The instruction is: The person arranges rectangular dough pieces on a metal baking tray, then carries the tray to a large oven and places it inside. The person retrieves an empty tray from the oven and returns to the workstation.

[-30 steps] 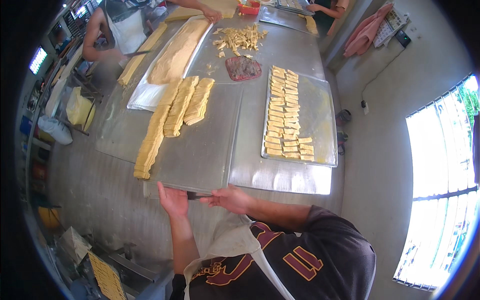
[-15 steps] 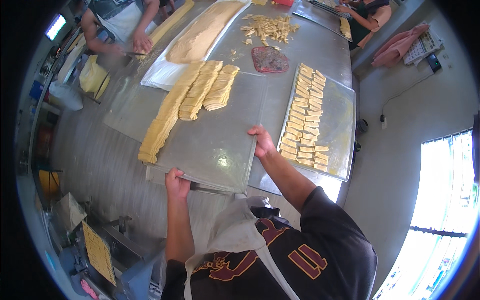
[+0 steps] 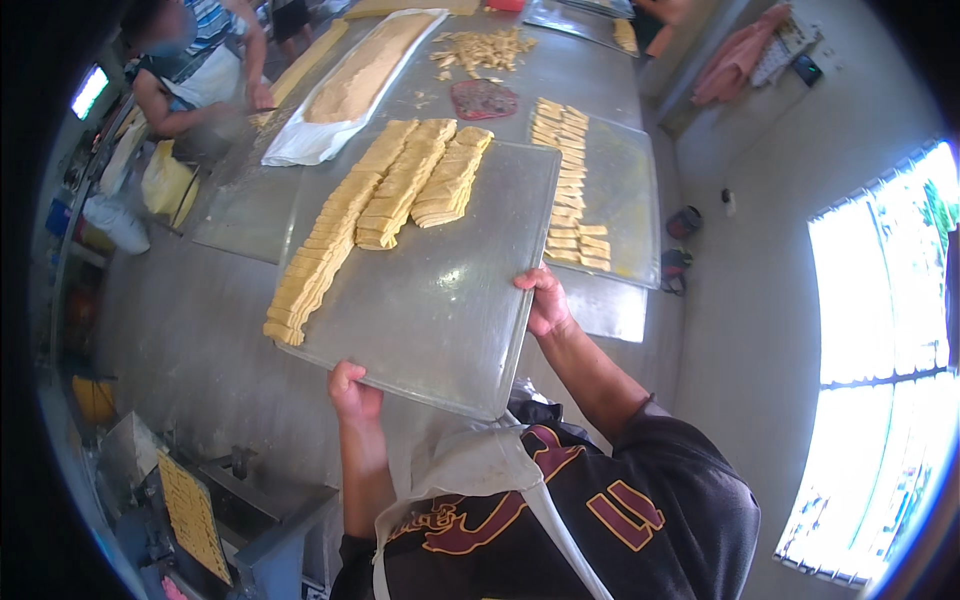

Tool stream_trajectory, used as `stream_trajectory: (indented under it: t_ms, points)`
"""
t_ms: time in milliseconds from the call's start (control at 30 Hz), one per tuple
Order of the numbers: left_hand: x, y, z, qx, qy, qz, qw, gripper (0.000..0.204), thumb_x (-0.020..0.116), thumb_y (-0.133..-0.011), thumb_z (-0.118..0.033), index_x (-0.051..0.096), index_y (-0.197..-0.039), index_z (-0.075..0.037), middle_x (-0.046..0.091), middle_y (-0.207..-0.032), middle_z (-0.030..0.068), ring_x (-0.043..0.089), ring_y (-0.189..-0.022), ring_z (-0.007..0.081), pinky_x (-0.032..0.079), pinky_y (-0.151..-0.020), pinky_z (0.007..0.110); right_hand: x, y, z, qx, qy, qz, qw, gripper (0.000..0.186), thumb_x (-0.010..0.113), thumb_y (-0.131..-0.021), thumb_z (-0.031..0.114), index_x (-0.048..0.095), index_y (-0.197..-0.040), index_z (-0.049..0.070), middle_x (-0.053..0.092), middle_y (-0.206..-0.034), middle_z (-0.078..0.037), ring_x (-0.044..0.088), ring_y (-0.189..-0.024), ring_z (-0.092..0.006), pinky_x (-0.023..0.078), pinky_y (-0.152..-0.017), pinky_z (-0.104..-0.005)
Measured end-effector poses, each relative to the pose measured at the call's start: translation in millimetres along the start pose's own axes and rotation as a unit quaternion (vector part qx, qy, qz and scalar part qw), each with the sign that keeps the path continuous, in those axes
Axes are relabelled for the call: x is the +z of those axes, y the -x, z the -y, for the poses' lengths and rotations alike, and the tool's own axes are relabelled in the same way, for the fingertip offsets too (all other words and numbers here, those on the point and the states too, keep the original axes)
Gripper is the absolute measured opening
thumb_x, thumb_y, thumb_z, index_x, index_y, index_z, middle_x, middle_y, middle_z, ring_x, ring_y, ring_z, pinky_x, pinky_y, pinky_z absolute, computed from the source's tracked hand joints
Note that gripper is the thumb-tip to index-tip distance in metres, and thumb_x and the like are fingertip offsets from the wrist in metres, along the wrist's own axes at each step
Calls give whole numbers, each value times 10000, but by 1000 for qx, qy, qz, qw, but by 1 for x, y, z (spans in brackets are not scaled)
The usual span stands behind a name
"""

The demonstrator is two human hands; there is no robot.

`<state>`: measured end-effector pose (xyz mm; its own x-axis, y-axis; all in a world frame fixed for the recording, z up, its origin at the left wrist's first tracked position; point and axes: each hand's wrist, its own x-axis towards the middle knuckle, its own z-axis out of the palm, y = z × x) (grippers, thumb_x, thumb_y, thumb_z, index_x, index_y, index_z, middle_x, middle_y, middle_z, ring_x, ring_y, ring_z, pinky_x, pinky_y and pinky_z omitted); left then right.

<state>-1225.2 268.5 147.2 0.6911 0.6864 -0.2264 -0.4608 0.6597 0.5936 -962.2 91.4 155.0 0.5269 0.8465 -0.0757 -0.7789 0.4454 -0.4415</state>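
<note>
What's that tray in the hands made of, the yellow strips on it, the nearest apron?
The tray looks like metal, smooth and grey, because light glints off it. The yellow strips are perhaps dough, matte, with wavy edges. The apron, dull and creased, may be cloth.

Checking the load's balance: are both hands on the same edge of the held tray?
No, the left hand holds the near edge of the tray, the right hand its right edge.

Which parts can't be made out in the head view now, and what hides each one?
In the head view:
Most fingers of the left hand and right hand: hidden under the held tray.
Part of the second tray's left edge: behind the held tray.
Top of the red container: cut off by the upper edge.
Much beyond the window: washed out by glare.
</note>
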Motion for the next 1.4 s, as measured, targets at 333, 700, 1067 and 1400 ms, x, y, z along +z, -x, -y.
stream_trajectory:
  t_ms: [333,700,1067,1400]
  points:
    - [87,151,111,-56,40,101,993,652,487,-634,-34,471,-1282,39,572,-1208,130,568,-1095,315,463,-966,452,-11,231,115,-92,52,-1,994,534,597,-654,47,530,-1172,-62,634,-1020,-173,658,-873,-287,563,-803,-398]
    - [377,133,425,-51,57,163,984,606,475,-654,-41,493,-1254,41,580,-1196,149,569,-1100,317,471,-958,458,-162,321,492,-139,63,-30,988,546,615,-640,48,533,-1172,-45,632,-1024,-162,652,-897,-289,560,-810,-395]
    - [616,-26,719,-45,56,111,991,589,486,-690,-70,480,-1268,45,581,-1203,163,569,-1113,323,461,-974,458,-384,233,842,-86,29,-60,994,616,586,-656,29,462,-1257,-20,589,-1094,-171,618,-980,-319,537,-872,-432]
    - [665,-263,823,-6,84,72,994,570,482,-690,-41,476,-1256,27,575,-1163,147,564,-1093,284,448,-968,425,-520,-14,967,29,23,-30,999,524,581,-685,27,505,-1202,-15,594,-1083,-155,618,-978,-309,533,-871,-434]
